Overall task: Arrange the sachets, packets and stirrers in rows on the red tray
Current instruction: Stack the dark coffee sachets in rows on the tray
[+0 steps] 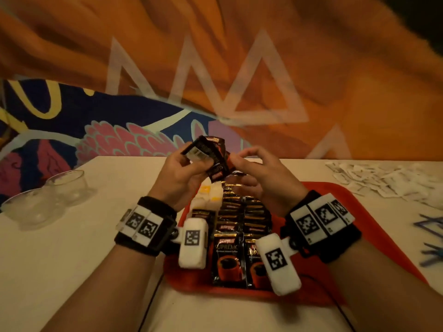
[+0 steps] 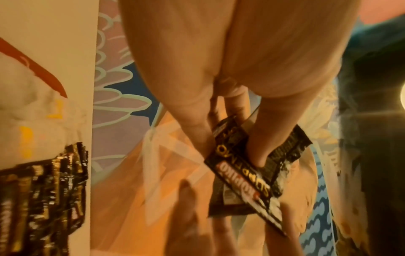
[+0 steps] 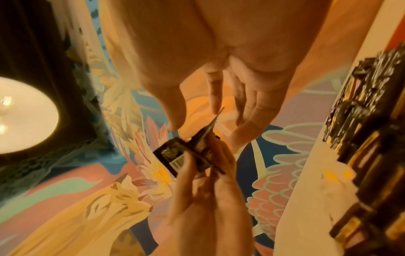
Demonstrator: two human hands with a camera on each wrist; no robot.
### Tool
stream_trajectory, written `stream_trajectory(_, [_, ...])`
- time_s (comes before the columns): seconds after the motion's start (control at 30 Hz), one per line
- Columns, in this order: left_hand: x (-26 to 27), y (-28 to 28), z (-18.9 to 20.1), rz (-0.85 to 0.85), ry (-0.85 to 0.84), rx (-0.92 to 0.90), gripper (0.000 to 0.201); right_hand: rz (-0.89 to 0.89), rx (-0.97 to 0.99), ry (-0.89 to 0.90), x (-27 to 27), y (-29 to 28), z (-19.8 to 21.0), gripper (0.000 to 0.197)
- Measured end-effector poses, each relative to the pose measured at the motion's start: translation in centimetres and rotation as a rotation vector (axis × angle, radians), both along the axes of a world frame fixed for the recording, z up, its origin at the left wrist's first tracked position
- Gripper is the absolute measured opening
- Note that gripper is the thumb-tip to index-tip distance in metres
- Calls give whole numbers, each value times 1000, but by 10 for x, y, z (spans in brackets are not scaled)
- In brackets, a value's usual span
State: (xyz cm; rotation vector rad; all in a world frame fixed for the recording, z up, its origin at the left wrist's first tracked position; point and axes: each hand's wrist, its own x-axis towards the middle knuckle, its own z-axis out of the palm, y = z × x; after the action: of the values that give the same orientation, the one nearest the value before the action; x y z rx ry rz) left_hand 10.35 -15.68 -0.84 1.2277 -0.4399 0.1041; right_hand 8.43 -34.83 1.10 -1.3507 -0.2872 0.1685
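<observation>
While both hands meet above the red tray, notes as follows.
Held packets (image 1: pixel 211 155): small fan of black coffee packets, raised above the far end of the red tray (image 1: pixel 340 202), clear of everything on it.
Left hand (image 1: pixel 182 173): grip closed on the fan, thumb on its face, fingers behind.
Right hand (image 1: pixel 261 173): thumb and fingertips curled in at the fan's right edge; thumb tip just beside it in the right wrist view; whether this grip pinches a packet, cannot tell.
Rows on tray (image 1: pixel 242 219): black packets overlapping in two columns, running from the tray's near rim to its far end.
White sachets (image 1: pixel 211 192): clustered on the tray's far left, touching the black rows.
Loose sachets (image 1: pixel 383 180): white heap on the tabletop (image 1: pixel 72 259), right of the tray's far corner.
Stirrers (image 1: pixel 431 238): dark, blurred, right of the tray.
Glass cups (image 1: pixel 48 200): two, well left of the tray.
</observation>
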Motion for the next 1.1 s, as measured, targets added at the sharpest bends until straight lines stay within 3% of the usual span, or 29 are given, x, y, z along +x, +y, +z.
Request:
stream_trajectory(0.13, [1,-3,-17,38,-62,0,58,-92,-69,-162,11,9,-4,16])
stream_trajectory(0.23, [-2,1,-25,59,-80,-22,48,-185,-292,-340,18,12,-13,22])
stream_trajectory(0.33, [-6,5,-29,98,-102,19,31,-223,-377,-376,20,11,-16,27])
stream_trajectory(0.4, [-9,5,-30,114,-127,46,21,-236,-322,-346,19,8,-13,27])
stream_trajectory(0.53, [-11,2,-31,82,-197,106,29,-161,-140,-238,13,4,-5,8])
stream_trajectory(0.73, [-14,-3,-29,130,-266,171,29,-127,-57,-186,13,4,-4,32])
stream_trajectory(0.83, [-17,-7,-25,214,-272,126,39,-162,-10,-197,15,2,-3,36])
stream_trajectory(0.97, [-12,4,-25,416,-293,120,24,-287,-44,-258,18,-3,-1,36])
stream_trajectory(1.1, [-7,8,-27,563,-311,56,29,-251,-9,-258,14,-5,5,30])
